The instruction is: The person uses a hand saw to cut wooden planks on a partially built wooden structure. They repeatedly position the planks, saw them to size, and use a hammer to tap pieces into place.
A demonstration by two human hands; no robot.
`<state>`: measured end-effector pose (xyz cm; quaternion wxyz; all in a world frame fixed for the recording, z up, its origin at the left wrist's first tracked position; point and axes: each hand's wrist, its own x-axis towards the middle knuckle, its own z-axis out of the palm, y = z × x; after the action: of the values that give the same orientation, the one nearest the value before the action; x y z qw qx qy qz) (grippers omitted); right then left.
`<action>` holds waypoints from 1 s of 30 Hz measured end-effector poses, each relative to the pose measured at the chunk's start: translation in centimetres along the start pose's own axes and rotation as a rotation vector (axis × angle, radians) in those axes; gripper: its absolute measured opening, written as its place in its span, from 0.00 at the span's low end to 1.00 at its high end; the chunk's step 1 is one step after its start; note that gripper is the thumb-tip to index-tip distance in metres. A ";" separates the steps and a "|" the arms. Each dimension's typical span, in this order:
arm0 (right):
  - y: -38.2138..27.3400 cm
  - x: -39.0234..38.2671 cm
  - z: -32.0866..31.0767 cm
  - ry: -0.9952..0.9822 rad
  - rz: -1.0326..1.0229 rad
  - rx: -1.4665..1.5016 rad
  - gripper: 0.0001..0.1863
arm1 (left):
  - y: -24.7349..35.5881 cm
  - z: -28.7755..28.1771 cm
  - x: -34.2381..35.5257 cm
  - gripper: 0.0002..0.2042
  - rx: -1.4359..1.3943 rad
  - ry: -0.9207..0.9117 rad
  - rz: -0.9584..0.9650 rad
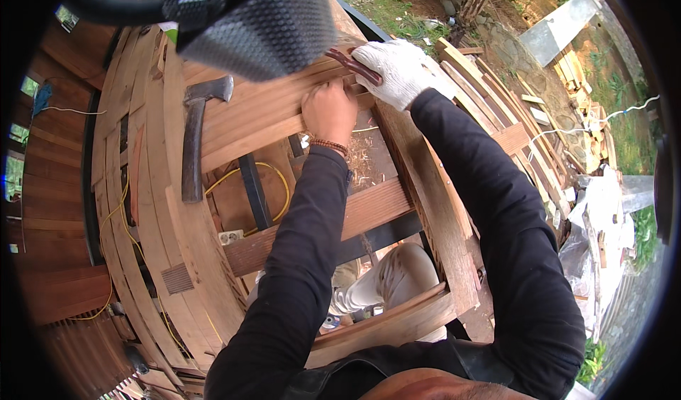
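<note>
My right hand (397, 74), in a white knit glove, is closed round a slim, curved, dark red-brown tool handle (363, 71). The handle's far end runs behind a grey textured object near the camera. Just below and left of it my bare left hand (330, 113), a beaded bracelet at its wrist, is closed at the edge of a wooden plank (248, 123). Its fingertips are turned away, so I cannot make out what they grip. A hatchet (193, 141) with a dark handle lies on the boards to the left, its head pointing away from me.
The blurred grey textured object (262, 31) covers the upper left. Below my arms, a wooden frame with a crosspiece (376, 205) has open gaps, through which a yellow cable (287, 187) and a socket strip (230, 237) show. Stacked timber (489, 109) lies at right, beside plastic sheeting (603, 223).
</note>
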<state>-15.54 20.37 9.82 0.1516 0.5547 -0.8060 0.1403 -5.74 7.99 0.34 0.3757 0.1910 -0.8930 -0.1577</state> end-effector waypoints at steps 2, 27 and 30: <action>0.7 2.6 1.2 -0.019 -0.127 -0.051 0.10 | -0.3 0.3 0.1 0.11 0.029 0.002 -0.008; -4.6 -7.1 0.7 -0.336 0.825 -0.007 0.56 | -0.4 -0.1 -1.4 0.13 0.148 -0.078 0.019; -4.0 -7.7 1.6 -0.256 0.800 0.025 0.55 | -0.5 -0.3 -1.9 0.10 0.165 -0.075 0.024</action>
<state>-9.33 24.95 5.51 -0.0232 0.2126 -0.9685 0.1278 -4.16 8.39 -0.82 0.3270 0.2046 -0.9186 -0.0863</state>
